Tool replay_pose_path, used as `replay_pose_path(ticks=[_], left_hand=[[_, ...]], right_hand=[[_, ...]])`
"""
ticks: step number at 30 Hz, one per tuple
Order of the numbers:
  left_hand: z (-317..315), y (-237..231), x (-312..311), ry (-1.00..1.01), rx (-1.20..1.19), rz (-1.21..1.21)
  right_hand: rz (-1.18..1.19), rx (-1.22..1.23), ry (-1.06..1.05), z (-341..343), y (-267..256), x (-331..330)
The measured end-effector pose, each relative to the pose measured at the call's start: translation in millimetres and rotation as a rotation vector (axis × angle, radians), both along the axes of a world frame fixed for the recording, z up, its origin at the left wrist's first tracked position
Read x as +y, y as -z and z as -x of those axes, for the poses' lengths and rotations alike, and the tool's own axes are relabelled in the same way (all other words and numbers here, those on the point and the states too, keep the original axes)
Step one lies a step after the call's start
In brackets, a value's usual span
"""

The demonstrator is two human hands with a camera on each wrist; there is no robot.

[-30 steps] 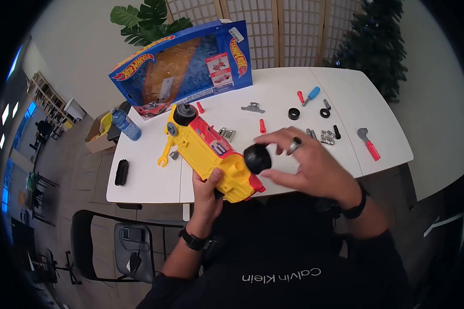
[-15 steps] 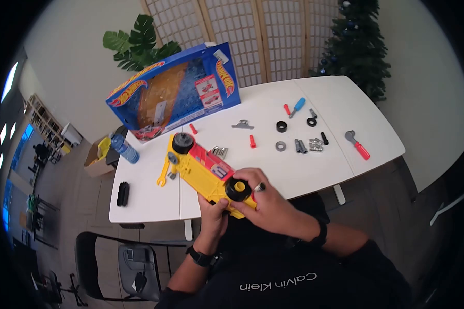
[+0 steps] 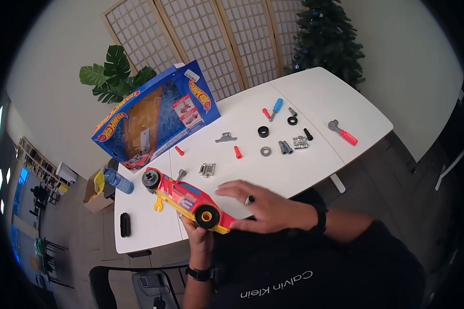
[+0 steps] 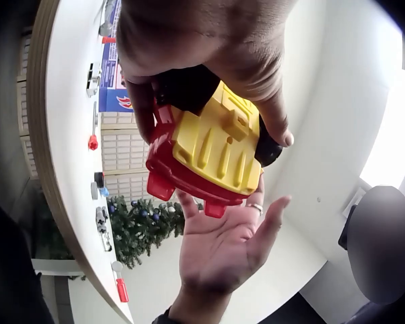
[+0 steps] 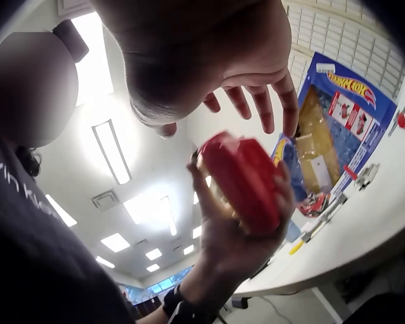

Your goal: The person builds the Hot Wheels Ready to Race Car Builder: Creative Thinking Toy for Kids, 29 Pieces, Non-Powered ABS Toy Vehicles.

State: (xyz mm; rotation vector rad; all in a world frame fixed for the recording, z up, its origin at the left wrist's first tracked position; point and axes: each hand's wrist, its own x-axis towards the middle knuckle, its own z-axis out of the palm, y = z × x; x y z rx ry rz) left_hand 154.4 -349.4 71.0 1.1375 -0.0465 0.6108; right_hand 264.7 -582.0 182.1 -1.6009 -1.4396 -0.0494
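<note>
The red and yellow toy car (image 3: 183, 198) is tilted on its side above the table's near edge, gripped from below by my left hand (image 3: 198, 240). A black wheel with a yellow hub (image 3: 207, 217) sits at the car's near end, and a grey-hubbed wheel (image 3: 150, 178) at the far end. My right hand (image 3: 265, 208) is beside the near end, fingers spread, holding nothing. In the left wrist view the yellow underside (image 4: 219, 145) faces the camera, with the right hand (image 4: 222, 253) palm up beyond it. The right wrist view shows the red body (image 5: 246, 179) in the left hand (image 5: 233, 250).
On the white table (image 3: 314, 98) lie a blue screwdriver (image 3: 277, 106), a red-handled hammer-like tool (image 3: 343, 133), black rings (image 3: 263, 132), grey bolts (image 3: 285, 148), red bolts (image 3: 237, 152) and a yellow wrench (image 3: 159, 204). The blue box (image 3: 157, 116) stands at the back left, a bottle (image 3: 118, 181) near it.
The black wheel went from my right hand onto the car's near end, and that hand has moved off it. The car has rolled from underside up to side up, and the head view has shifted.
</note>
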Motion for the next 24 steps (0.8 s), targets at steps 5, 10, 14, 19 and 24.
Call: replay_pose_path(ticks=[5, 10, 14, 19, 24], left_hand=[[7.7, -5.4, 22.1, 0.193, -0.04, 0.105], [4.0, -28.4, 22.8, 0.628, -0.285, 0.371], [2.4, -38.3, 21.9, 0.815, -0.385, 0.405], [2.1, -20.3, 39.5, 0.887, -0.287, 0.387], [4.0, -6.7, 40.2, 0.703, -0.351, 0.402]], right_hand=[[0.462, -0.186, 0.465, -82.9, 13.9, -40.3], [0.632, -0.252, 0.817, -131.7, 35.7, -90.3], [0.633, -0.113, 0.942, -145.9, 30.2, -106.6], [0.692, -0.071, 1.097, -185.3, 30.3, -133.9], [0.783, -0.085, 1.153, -234.9, 40.5, -161.6]])
